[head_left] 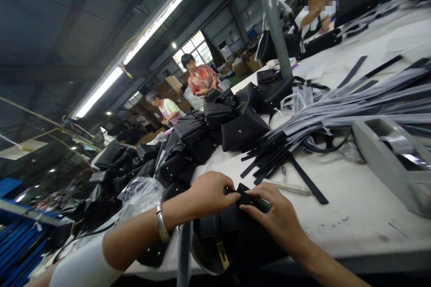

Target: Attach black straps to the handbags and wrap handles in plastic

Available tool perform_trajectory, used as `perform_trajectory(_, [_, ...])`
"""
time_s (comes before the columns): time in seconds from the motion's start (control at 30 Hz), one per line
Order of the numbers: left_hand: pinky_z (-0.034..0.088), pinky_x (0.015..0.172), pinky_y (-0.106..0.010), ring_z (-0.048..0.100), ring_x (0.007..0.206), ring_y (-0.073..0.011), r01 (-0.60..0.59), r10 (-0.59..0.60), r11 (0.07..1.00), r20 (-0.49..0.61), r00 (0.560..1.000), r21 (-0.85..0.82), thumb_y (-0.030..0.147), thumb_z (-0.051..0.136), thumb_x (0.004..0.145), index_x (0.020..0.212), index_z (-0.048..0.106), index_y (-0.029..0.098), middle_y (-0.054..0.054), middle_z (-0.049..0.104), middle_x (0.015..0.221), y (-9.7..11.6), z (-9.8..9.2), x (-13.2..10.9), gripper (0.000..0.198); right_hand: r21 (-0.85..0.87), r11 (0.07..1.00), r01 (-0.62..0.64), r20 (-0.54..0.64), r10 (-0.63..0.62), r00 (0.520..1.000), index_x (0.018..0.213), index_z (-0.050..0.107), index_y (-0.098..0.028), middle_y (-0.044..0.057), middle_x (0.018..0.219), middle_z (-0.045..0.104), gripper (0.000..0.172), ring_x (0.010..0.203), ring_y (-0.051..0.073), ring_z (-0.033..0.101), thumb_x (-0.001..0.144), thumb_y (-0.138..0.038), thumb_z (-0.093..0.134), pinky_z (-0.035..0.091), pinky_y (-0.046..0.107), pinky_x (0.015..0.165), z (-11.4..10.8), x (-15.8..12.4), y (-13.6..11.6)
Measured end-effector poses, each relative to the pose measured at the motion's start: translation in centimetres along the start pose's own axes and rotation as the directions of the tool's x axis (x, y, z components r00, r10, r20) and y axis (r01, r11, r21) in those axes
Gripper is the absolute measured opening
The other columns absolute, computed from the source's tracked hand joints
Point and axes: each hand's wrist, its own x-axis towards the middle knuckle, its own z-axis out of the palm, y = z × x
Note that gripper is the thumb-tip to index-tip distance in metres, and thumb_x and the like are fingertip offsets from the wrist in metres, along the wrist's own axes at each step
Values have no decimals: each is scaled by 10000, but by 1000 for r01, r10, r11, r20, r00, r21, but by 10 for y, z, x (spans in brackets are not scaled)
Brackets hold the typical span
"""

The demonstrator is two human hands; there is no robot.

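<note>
A black handbag lies at the table's front edge, its zipped opening with a gold zipper pull turned toward me. My left hand, with a silver bracelet at the wrist, pinches the bag's upper edge between thumb and fingers. Close beside it, my right hand grips the same edge, thumb and fingertips pressed on a black flap or strap end. The exact piece between the fingertips is partly hidden. A strap in pale film hangs down left of the bag.
Black handbags are piled along the table to the left and beyond. Film-wrapped straps spread across the right side. A grey tape dispenser stands at right, a metal post behind. Co-workers stand across the table.
</note>
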Motion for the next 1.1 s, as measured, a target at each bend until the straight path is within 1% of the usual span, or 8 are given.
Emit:
perform_trajectory(0.1, [310,551,-285,557,618,-193,-47,41,992,46,998,119,411,576,845,773,792,197,-76,719,708,5,-2,4,312,-30,999,21,-1,-21,1000,981,699,-244,40,922,651,170,933,262,587,840,-288,782,477,386,818,2,-2,-2])
perform_trajectory(0.17, [289,524,-288,497,553,-170,-80,67,988,106,992,132,386,568,835,706,772,180,-65,678,630,6,-5,9,317,-46,999,24,-10,-25,1000,981,696,-246,40,921,648,172,929,263,585,837,-273,785,477,387,814,2,-4,-2])
perform_trajectory(0.27, [290,502,-285,442,498,-146,-94,76,993,214,974,74,362,565,815,678,752,168,-31,614,553,6,-10,19,302,-75,997,26,-20,-27,999,991,694,-242,42,923,647,190,926,267,587,829,-258,792,477,393,811,3,-6,-3])
perform_trajectory(0.43, [329,507,-284,492,519,-156,-11,30,999,385,922,-53,357,581,805,691,752,169,-1,578,543,5,-11,29,279,-152,988,28,-15,-31,999,1010,697,-247,42,927,653,206,925,271,590,828,-258,794,473,406,820,1,-6,-4])
perform_trajectory(0.6, [349,529,-309,480,501,-173,-7,20,999,312,950,-42,328,575,793,715,772,161,-11,573,518,16,-5,23,269,-148,987,68,10,-67,998,1024,701,-226,52,924,661,216,924,269,596,831,-258,793,485,400,808,1,-6,-5])
perform_trajectory(0.7, [353,518,-292,512,506,-166,36,-19,999,381,924,-38,258,564,771,686,764,164,-21,630,563,21,-6,23,236,-115,990,83,31,-79,996,1013,703,-212,54,922,665,218,920,261,600,820,-228,804,491,387,807,1,-7,-7])
perform_trajectory(0.8, [356,513,-266,527,509,-151,32,-11,999,435,900,-40,251,559,778,676,759,173,-11,649,577,21,-8,27,237,-88,992,87,29,-84,996,996,703,-212,48,919,668,225,912,252,604,802,-186,815,497,375,806,1,-7,-8])
perform_trajectory(1.1, [302,516,-254,486,558,-144,-45,33,998,310,950,32,268,563,783,748,786,190,-8,646,597,23,8,23,238,-73,988,133,-8,-134,991,1014,675,-203,41,940,664,295,902,245,591,782,-67,798,494,376,786,7,-10,1])
